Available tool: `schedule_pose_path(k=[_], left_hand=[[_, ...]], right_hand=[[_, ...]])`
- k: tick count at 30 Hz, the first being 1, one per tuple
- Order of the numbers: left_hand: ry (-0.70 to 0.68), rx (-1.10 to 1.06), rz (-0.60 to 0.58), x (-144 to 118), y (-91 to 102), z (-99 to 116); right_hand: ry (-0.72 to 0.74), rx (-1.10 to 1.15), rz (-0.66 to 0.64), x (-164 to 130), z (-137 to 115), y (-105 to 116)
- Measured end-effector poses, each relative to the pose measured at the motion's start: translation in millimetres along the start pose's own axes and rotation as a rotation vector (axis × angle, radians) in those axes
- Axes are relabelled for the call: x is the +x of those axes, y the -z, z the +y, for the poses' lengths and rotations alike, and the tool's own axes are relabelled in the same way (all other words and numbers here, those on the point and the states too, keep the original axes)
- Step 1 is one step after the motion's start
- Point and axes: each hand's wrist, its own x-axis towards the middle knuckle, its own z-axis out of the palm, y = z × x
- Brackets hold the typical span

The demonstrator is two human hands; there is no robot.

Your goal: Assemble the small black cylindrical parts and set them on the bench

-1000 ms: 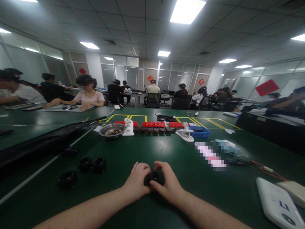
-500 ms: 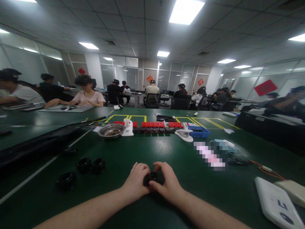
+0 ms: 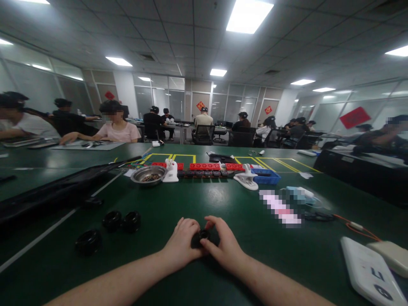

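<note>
A glossy black ring-shaped piece (image 3: 204,234) is held between my two hands, low over the green table (image 3: 153,272). From the left, my left hand (image 3: 182,239) curls its fingers round it. On the other side, my right hand (image 3: 227,243) grips it with thumb and bent fingers. Much of the piece is covered by my fingers, so its exact kind does not show. Three similar black rings lie to the left: a front ring (image 3: 88,241), a back ring (image 3: 111,221) and a right ring (image 3: 131,221).
Ahead stand a metal bowl (image 3: 137,177) of small parts, two white clamp-like stands (image 3: 171,172), red blocks (image 3: 205,166) and a blue tray (image 3: 267,178). A long black bag (image 3: 51,187) lies left. At right are a white power bank (image 3: 366,267) and cables. Several people sit beyond.
</note>
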Motion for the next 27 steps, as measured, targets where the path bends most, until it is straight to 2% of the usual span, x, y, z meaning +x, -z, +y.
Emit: schedule_pose_path(k=[5, 11, 14, 21, 27], left_hand=[[0.004, 0.012, 0.004, 0.3, -1.0, -0.4], [-0.001, 0.007, 0.013, 0.0, -1.5, -1.1], [0.012, -0.01, 0.002, -0.3, 1.3, 2.0], [0.009, -0.007, 0.0, 0.3, -0.3, -1.0], [0.015, -0.013, -0.013, -0.3, 0.8, -0.6]], right_hand=[[0.087, 0.05, -0.082, -1.4, -2.5, 4.2], [-0.006, 0.002, 0.011, -0.6, 2.2, 0.0], [-0.04, -0.011, 0.012, 0.8, 2.9, -1.6], [0.079, 0.065, -0.076, -1.5, -3.0, 3.9], [0.011, 0.014, 0.008, -0.5, -0.2, 0.5]])
